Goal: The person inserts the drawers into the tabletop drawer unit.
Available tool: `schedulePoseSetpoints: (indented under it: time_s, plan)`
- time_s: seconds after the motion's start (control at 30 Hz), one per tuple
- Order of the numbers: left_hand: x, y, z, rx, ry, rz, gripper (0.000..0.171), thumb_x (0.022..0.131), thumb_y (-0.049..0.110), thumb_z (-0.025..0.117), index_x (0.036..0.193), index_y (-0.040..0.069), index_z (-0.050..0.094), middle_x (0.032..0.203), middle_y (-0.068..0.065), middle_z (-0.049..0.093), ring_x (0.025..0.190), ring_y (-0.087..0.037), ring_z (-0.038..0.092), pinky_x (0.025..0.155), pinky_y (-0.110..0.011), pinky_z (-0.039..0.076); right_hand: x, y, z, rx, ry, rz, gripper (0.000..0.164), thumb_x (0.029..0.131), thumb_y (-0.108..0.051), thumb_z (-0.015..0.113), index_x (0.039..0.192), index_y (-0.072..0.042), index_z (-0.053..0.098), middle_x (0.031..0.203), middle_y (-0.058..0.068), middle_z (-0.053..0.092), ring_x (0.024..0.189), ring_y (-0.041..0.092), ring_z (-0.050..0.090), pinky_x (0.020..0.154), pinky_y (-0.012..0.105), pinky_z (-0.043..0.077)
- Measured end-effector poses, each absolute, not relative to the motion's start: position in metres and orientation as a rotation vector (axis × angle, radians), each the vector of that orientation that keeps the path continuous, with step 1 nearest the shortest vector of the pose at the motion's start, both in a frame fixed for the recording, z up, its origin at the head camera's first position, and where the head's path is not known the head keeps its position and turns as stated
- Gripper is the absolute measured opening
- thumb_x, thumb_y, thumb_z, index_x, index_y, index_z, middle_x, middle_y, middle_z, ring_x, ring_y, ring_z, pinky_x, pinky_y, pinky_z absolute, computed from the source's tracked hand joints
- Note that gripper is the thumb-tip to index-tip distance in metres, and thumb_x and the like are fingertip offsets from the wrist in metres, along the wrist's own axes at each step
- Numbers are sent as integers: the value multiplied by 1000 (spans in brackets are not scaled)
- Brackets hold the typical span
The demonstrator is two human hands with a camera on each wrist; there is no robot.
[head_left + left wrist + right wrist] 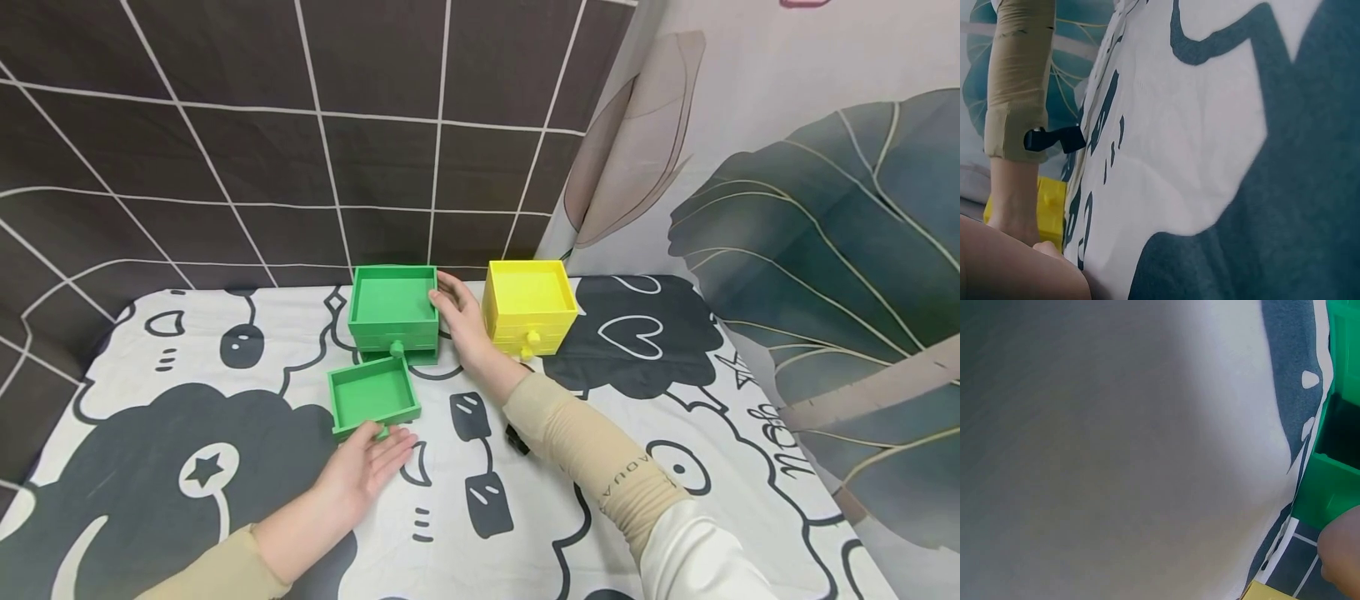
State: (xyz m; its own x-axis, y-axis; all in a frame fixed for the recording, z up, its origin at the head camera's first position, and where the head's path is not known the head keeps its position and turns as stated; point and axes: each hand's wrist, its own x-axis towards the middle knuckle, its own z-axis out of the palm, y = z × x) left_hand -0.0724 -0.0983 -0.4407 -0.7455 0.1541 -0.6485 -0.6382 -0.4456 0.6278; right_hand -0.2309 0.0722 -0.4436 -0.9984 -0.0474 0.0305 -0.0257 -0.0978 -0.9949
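A small green drawer box (393, 296) stands at the back of the cloth, its upper drawer in place with a round knob. Dark space shows in an open slot of the box (1341, 481) in the right wrist view. In front lies a pulled-out green drawer (372, 392), slightly turned, with nothing in it. My left hand (360, 471) pinches that drawer's front knob, palm turned up. My right hand (461, 321) holds the right side of the green box, thumb at its edge; the rear fingers are partly hidden.
Close to the right of my right hand is a yellow drawer box (531, 300) with knobs on its front. A patterned black-and-white cloth (262, 475) covers the surface. Behind hangs a dark gridded curtain (382, 167), with a leaf-print curtain (810, 217) to the right.
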Motion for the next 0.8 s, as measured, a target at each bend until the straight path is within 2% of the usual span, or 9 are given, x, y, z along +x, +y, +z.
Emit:
schedulePoseSetpoints:
  time_s: [0.37,0.6,0.8]
  plan:
    - [-78,-91,-438,-694,1276,2183,25,109,15,40,125,-2,50,110,-8,72,93,-11,76,99,-26,64,-231,73,-444,-93,2106,-2314,52,108,-13,55,157,2,44,158,22,51,150,35,49,130,44,40]
    - [-81,-87,-439,-641,1281,2160,27,110,15,41,126,-5,50,120,-13,69,97,-14,75,103,-30,63,-232,73,-446,-99,2108,-2316,52,107,-13,55,156,1,44,158,22,52,149,35,49,130,44,40]
    - [-85,-85,-438,-623,1284,2148,24,109,14,41,122,-4,50,109,-9,71,94,-14,75,102,-30,64,-232,73,-447,-109,2117,-2318,52,107,-14,54,156,2,44,157,23,52,148,36,50,129,45,41]
